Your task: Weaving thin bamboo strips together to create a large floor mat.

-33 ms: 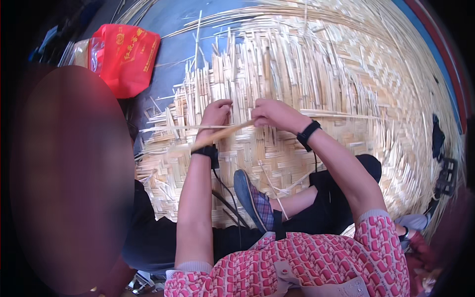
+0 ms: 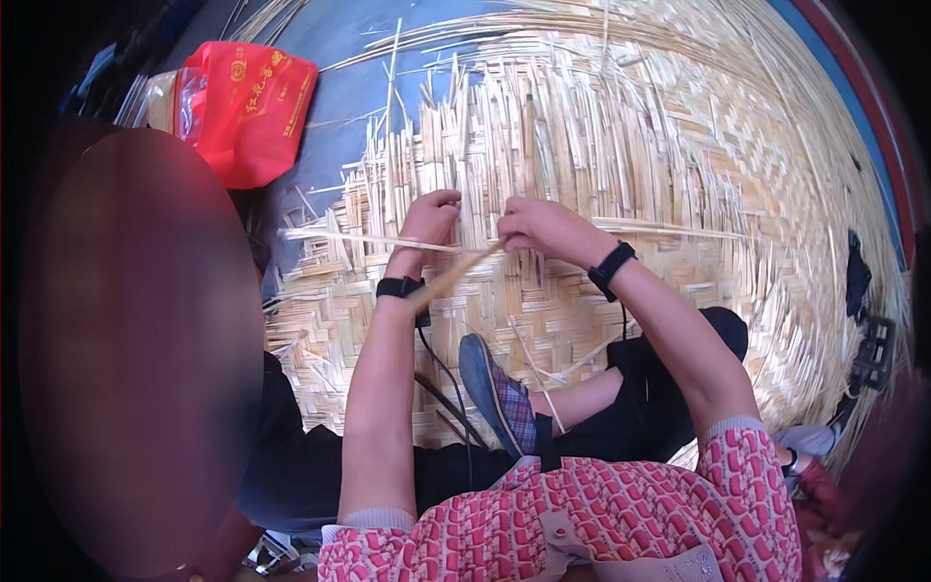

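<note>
Fingers first: the left hand [image 2: 430, 219] is curled shut, pinching a long thin bamboo strip [image 2: 388, 242] that runs out sideways past its knuckles. The right hand [image 2: 539, 226], just beside it, has its fingers pressed together on the same strip and on a wider bamboo slat [image 2: 456, 274] that slants down toward the left wrist. Both wrists wear a black band [image 2: 611, 269].

Under the fingers lies the woven bamboo mat [image 2: 621, 175], which spreads far out on every side, with loose upright strip ends bristling just beyond the knuckles. Past the mat's far edge shows a blue floor [image 2: 349, 87].

Up and to the left of the fingers, well apart, sits a red bag [image 2: 247, 107], its contents hidden.

Below the hands, the person's plaid shoe [image 2: 499, 393] rests on the mat between the forearms.
</note>
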Action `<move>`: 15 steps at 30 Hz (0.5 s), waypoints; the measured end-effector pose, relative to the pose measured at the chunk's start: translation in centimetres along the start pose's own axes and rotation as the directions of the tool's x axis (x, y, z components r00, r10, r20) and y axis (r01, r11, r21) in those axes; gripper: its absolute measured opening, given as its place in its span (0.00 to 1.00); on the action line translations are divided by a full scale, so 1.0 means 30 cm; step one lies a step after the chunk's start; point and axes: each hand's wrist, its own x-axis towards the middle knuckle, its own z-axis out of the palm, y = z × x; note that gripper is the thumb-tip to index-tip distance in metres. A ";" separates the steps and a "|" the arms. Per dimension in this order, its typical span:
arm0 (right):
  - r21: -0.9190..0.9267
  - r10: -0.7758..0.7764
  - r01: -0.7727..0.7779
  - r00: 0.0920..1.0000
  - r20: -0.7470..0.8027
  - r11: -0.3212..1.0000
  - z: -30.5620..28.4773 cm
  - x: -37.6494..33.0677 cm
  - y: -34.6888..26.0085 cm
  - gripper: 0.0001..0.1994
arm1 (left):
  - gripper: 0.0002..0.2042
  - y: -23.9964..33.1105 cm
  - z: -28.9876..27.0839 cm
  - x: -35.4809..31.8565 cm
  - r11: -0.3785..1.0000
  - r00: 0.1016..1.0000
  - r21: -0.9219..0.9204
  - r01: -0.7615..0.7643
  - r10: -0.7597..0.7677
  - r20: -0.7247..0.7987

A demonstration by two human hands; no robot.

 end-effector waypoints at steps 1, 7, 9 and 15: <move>-0.005 -0.001 0.001 0.999 -0.046 1.000 0.011 -0.004 0.001 0.05 | 0.12 0.005 0.019 0.008 0.996 0.999 -0.087 0.002 -0.007 -0.052; 0.367 0.528 -0.402 0.766 -0.367 0.839 0.099 -0.056 0.017 0.03 | 0.12 0.113 0.059 0.008 0.922 0.966 -0.335 0.195 -0.120 0.231; 0.308 0.510 -0.418 0.787 -0.346 0.854 0.107 -0.005 -0.009 0.04 | 0.14 0.053 0.039 -0.018 0.915 0.975 -0.398 0.061 0.030 0.220; -0.102 0.199 -0.230 0.948 -0.250 0.968 0.141 0.070 0.070 0.06 | 0.19 0.024 0.068 -0.186 0.549 0.995 -0.834 -0.054 -0.044 -0.094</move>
